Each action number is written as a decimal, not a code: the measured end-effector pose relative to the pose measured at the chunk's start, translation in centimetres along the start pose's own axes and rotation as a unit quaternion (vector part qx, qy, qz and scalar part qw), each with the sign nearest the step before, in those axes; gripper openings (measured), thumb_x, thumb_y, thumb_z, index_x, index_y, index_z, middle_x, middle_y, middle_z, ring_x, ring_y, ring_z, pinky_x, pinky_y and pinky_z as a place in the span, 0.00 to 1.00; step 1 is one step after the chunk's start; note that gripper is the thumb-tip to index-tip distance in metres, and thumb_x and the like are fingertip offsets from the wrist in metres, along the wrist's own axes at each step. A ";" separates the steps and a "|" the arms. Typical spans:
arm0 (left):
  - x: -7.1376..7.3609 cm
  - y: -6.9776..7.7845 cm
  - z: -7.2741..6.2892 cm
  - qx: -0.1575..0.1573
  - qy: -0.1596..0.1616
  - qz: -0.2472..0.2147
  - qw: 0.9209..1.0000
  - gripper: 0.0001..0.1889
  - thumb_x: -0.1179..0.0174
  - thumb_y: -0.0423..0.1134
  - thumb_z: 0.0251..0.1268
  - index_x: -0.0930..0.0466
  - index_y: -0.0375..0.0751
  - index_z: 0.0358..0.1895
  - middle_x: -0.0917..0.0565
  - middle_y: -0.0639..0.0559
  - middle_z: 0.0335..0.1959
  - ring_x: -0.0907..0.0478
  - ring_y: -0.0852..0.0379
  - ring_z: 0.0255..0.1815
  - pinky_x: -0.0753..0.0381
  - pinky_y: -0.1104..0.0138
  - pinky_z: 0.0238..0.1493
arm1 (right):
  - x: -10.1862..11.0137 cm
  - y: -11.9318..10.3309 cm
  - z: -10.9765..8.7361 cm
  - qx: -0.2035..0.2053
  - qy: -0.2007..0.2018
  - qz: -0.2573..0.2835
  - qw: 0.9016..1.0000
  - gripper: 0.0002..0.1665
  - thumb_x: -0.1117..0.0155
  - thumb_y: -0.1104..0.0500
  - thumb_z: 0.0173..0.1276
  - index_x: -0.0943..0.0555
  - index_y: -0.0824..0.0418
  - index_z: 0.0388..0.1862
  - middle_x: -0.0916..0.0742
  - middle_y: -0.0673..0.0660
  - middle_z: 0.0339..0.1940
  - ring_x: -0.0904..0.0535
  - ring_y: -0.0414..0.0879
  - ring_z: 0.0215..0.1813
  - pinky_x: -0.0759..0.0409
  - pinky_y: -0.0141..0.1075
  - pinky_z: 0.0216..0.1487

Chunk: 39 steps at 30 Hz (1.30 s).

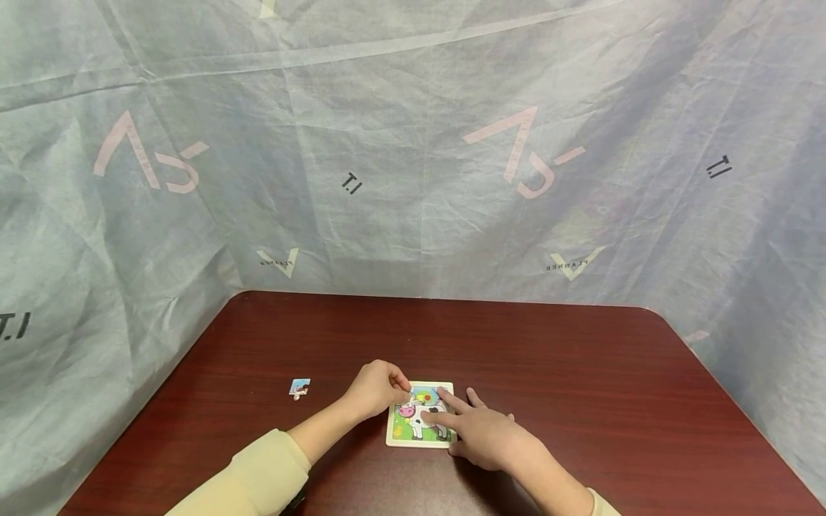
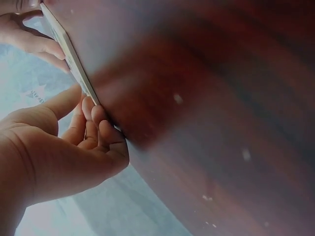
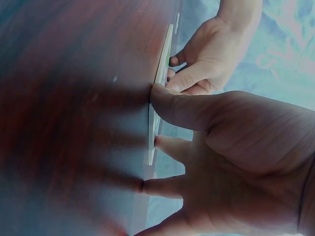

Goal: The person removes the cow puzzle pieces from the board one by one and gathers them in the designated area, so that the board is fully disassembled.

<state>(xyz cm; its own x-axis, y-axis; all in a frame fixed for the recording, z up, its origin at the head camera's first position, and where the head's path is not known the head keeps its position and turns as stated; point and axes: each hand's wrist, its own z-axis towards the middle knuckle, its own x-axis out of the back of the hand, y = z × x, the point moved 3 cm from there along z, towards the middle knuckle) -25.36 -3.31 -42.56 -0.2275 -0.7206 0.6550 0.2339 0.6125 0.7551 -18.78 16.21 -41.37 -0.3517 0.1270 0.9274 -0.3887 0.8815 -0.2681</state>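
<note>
A small puzzle board [image 1: 421, 433] with a light wooden frame lies on the table, its picture a pink-nosed cow on grass. At its far left corner is my left hand [image 1: 379, 390], thumb and fingertips close together right at the frame; what lies between them is hidden, and I cannot tell whether they pinch a piece. My right hand [image 1: 489, 432] rests over the right side with fingers spread. Two of its fingers reach onto the picture, and its thumb [image 3: 165, 98] is at the board's edge. A loose puzzle piece [image 1: 300, 388], blue with a tab, lies farther left.
The dark red wooden table [image 1: 581, 358] has rounded far corners. Pale grey printed cloth [image 1: 413, 143] hangs behind it and along both sides. A small dark object [image 1: 296, 499] shows beside the left sleeve at the near edge of the view.
</note>
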 end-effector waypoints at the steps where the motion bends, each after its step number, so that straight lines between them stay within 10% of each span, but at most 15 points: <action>1: 0.0 0.1 0.0 0.001 0.001 0.002 1.000 0.04 0.27 0.28 0.54 0.13 0.37 0.29 0.20 0.56 0.21 0.26 0.62 0.25 0.27 0.69 0.27 | 0.0 0.0 0.0 0.000 -0.001 0.000 1.000 0.35 0.32 0.52 0.71 0.29 0.29 0.72 0.38 0.48 0.82 0.44 0.66 0.79 0.35 0.81 0.45; 39: -0.9 -0.2 0.7 0.022 0.014 0.054 0.998 0.06 0.27 0.31 0.55 0.15 0.41 0.25 0.21 0.56 0.20 0.28 0.62 0.24 0.28 0.68 0.26 | 0.0 0.0 0.0 0.007 -0.001 0.001 1.000 0.34 0.32 0.53 0.71 0.29 0.31 0.72 0.38 0.48 0.81 0.45 0.67 0.78 0.34 0.81 0.44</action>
<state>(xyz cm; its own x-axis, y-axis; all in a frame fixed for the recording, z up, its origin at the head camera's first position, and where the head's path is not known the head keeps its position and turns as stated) -25.89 -2.56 -43.23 -0.1767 -0.6576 0.7323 0.2144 0.7004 0.6808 -18.79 16.18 -41.40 -0.3549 0.1282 0.9261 -0.3996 0.8747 -0.2743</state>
